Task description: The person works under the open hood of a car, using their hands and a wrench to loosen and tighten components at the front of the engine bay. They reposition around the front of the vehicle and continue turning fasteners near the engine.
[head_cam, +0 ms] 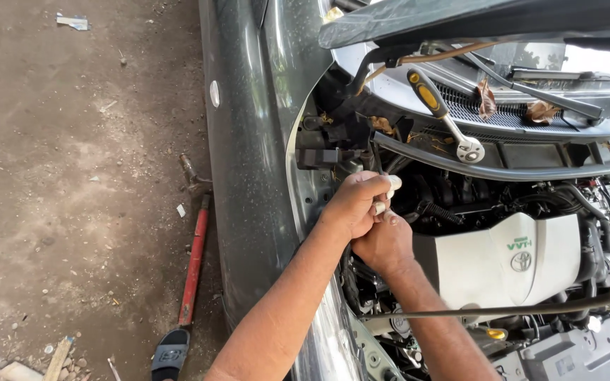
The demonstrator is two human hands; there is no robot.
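My left hand point(354, 201) reaches into the left side of an open car engine bay, its fingers closed on a small white-tipped piece point(392, 184). A thin dark rod point(375, 154) rises just above that hand. Directly beneath, my right hand point(387, 245) is curled into a fist and presses up against the left hand, its thumb touching the white piece. What the right palm holds is hidden. Both hands sit between the dark fender point(248, 176) and the silver engine cover point(495, 264).
A ratchet wrench point(443, 118) with a yellow and black handle lies on the cowl by dry leaves point(486, 100) and a wiper arm point(552, 99). A thin prop rod point(503, 311) crosses the bay. On the dirt lie a red-handled bar point(193, 261) and a sandal point(169, 354).
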